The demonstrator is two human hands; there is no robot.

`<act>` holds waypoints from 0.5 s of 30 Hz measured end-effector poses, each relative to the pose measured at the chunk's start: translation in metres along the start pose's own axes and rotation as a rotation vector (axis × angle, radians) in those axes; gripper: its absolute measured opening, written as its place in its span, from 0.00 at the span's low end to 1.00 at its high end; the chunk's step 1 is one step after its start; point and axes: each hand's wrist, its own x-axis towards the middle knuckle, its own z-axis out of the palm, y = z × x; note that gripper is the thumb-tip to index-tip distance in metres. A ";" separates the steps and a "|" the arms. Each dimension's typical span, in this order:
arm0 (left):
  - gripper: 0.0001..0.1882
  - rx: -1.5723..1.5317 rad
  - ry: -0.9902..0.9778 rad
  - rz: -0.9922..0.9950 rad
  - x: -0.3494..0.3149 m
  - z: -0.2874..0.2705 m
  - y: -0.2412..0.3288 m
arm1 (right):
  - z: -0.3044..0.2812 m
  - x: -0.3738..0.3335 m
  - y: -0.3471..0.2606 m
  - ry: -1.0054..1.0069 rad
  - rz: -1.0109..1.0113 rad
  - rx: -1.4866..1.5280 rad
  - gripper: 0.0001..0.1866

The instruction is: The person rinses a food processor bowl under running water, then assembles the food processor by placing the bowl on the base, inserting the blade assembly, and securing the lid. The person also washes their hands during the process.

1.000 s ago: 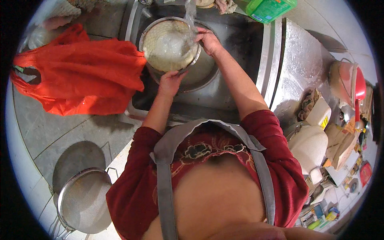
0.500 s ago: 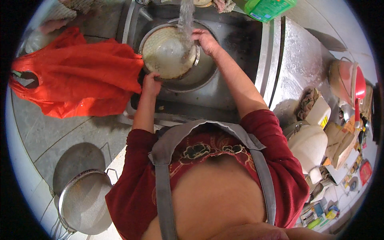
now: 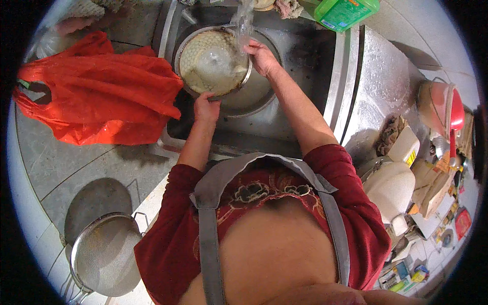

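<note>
Rinsing step: keep your left hand (image 3: pixel 206 108) fingers clamped on the colander (image 3: pixel 213 62) rim, right hand (image 3: pixel 262 57) steadying the far edge, level under the water stream (image 3: pixel 244 20).

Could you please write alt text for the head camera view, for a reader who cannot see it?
Seen from above, a person holds a round metal strainer in a steel sink under running water, left hand on its near rim, right hand on its far rim. An orange plastic bag lies on the counter to the left, and a mesh sieve sits lower left.
</note>
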 end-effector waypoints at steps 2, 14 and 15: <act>0.19 0.145 -0.037 0.089 0.000 0.006 -0.008 | 0.002 -0.002 0.000 0.089 0.038 0.003 0.16; 0.23 -0.192 -0.060 -0.048 -0.003 0.054 -0.029 | -0.017 -0.010 0.009 0.045 0.146 -0.159 0.24; 0.23 -0.201 -0.109 -0.029 -0.006 0.055 -0.030 | -0.019 -0.008 0.007 0.057 0.124 -0.206 0.24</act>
